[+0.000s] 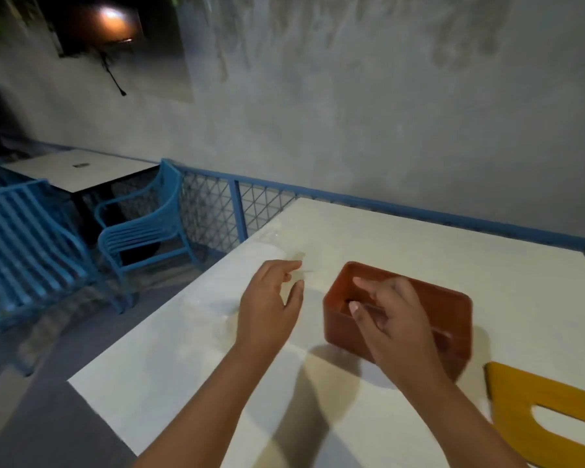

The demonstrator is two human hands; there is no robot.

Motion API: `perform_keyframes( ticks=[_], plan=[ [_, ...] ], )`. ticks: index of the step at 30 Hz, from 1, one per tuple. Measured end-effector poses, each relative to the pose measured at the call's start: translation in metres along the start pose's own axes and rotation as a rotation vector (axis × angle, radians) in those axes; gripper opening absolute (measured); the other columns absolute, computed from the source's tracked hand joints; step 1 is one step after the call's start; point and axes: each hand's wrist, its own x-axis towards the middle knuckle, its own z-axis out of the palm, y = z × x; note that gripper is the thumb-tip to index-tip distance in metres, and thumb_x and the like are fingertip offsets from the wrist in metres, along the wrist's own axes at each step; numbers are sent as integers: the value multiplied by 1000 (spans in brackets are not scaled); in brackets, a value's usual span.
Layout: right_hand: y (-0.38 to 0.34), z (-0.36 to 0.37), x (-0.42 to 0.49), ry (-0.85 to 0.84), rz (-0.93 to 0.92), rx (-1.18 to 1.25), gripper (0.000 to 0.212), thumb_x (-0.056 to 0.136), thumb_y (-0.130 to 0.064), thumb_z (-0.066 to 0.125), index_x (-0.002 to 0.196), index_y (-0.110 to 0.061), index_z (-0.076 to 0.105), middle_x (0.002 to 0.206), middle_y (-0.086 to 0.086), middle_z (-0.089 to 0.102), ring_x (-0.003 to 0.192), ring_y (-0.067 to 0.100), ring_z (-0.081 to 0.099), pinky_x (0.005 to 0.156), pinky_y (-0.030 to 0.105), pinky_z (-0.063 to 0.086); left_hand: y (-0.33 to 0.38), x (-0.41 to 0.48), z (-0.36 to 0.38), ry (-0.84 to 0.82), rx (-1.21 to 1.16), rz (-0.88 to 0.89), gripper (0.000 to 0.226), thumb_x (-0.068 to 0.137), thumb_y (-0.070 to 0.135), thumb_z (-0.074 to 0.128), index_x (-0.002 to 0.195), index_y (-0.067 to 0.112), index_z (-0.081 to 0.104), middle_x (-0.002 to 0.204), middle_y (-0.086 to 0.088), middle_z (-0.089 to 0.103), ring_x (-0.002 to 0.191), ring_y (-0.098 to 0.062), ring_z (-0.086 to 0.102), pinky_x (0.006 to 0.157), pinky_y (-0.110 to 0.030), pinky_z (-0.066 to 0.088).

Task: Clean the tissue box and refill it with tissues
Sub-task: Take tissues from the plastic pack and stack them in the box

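box [338,319] open on bench [419,238]; lid [520,393] just right of box | right grip [392,319] over box mouth, half-curled, cannot tell if pinching | left grip [267,302] just left of box, loosely spread | tip: brace box with left, wipe corners

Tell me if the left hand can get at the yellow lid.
Probably not directly: the left hand is left of the box, and the right forearm lies between it and the yellow lid.
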Motion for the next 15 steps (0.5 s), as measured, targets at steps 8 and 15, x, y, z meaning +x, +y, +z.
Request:
perform_keyframes(
  ticks=[8,15],
  plan=[
    [-48,128,61,-128,143,91,42,88,-26,62,129,-22,52,109,-7,42,106,15,52,91,25,43,-110,75,-39,-61,0,-158,28,90,19,57,118,20,58,112,10,54,95,-4,53,76,-19,38],
    [-52,195,90,-126,417,49,57,90,-36,57,140,-19,35,138,1,37,122,19,48,88,23,35,-170,105,-31,-272,36,-210,38,92,27,57,128,17,53,130,2,53,111,-13,55,85,-21,43]
  ],
)
